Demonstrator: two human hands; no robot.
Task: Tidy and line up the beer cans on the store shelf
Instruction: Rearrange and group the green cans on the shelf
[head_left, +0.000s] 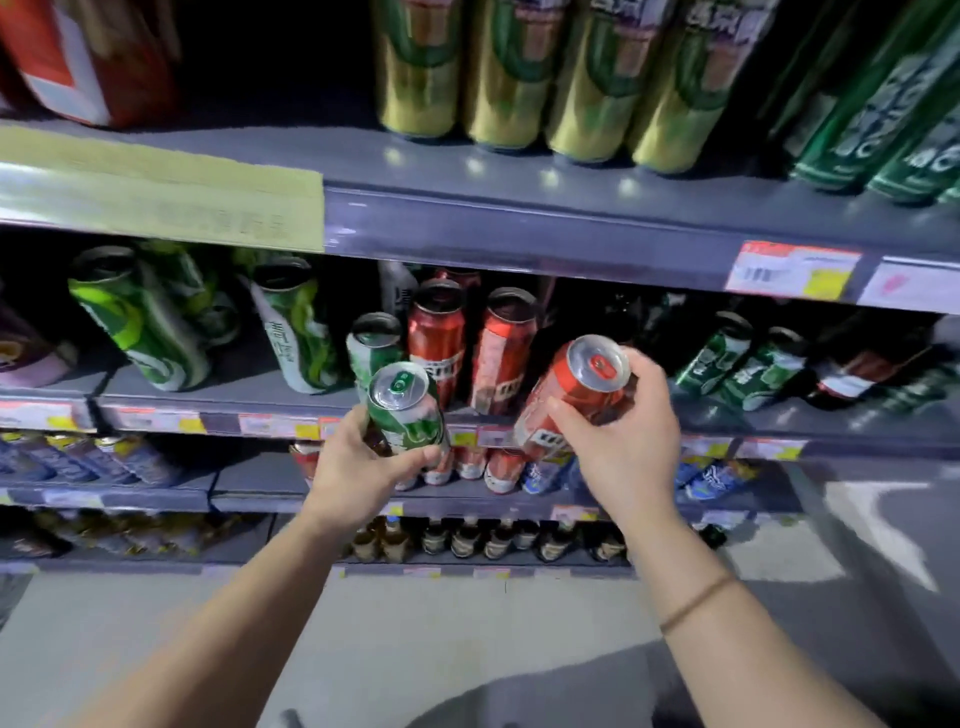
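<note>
— both forearms lead in. status of grips?
— left hand (358, 467) wraps green can (408, 408); right hand (618, 441) wraps red can (576, 395), both held off the shelf (234, 384).
— step?
— judged mid-sort. next: seat each upright behind its grip, with like colours.

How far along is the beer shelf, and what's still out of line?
Early to midway. Looks done: two red cans stand side by side at the shelf front. In hand: the left hand has a grip on a green can, the right hand on a red can, both off the shelf. Left: shelving those, and aligning the green cans further left, which look uneven.
</note>
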